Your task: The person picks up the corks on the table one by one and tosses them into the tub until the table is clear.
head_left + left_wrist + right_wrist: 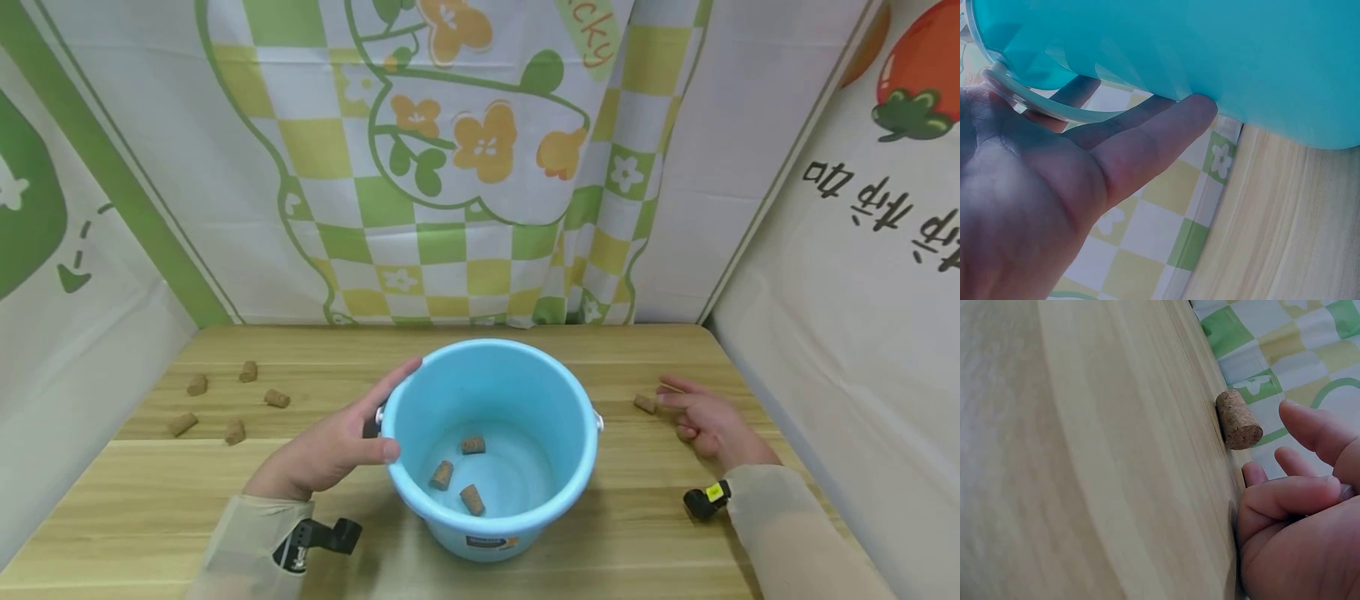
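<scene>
Here, right of the blue bucket (pixel 491 525), the right hand (pixel 708 421) is poised by a lone cork (pixel 644 404) on the table (pixel 637 517): fingers stretched out just beside it, others bent in, nothing pinched! Over at the bucket's left side, the left hand (pixel 333 446) has its fingers spread along the outer wall and its thumb at the rim, seemingly steadying things. Three corks (pixel 442 475) lie inside the bucket; five more corks (pixel 235 432) lie to its left. Looks like a pick-up in hand, and it calls for thumb and fingertips closing on that lone cork.
</scene>
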Demonstrator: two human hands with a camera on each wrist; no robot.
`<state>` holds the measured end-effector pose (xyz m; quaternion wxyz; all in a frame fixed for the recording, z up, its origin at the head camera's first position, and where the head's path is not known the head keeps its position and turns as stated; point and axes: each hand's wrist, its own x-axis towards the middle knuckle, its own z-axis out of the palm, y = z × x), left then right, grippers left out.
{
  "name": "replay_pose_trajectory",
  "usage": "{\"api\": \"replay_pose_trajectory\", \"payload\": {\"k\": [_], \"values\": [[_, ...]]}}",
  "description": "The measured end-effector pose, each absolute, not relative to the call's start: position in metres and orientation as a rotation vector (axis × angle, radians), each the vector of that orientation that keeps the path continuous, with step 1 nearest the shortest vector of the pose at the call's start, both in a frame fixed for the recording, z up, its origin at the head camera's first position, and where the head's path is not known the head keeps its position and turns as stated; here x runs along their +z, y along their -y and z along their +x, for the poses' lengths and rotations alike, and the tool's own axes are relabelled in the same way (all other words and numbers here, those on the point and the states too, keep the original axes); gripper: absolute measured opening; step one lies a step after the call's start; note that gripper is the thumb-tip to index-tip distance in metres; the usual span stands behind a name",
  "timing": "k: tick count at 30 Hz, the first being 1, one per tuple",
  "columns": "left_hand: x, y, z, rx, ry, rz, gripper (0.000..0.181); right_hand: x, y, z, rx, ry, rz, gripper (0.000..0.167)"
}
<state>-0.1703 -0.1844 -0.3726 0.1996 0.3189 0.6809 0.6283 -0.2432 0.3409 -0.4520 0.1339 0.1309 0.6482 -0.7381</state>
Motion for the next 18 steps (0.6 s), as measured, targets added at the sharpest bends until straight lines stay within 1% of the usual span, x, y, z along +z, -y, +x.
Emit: {"api": "replay_pose_trajectory", "payload": {"k": [5, 18], "values": [[-0.373, 0.184, -0.17, 1.759, -1.897, 0.887, 0.096, -0.453, -0.337, -0.246, -2.081, -1.961, 0.395, 0.067], [-0.373, 0.184, -0.171, 1.754, -1.91, 0.895, 0.097, -0.458, -0.327, -0.254, -1.975, -2.091, 0.404, 0.069]]}}
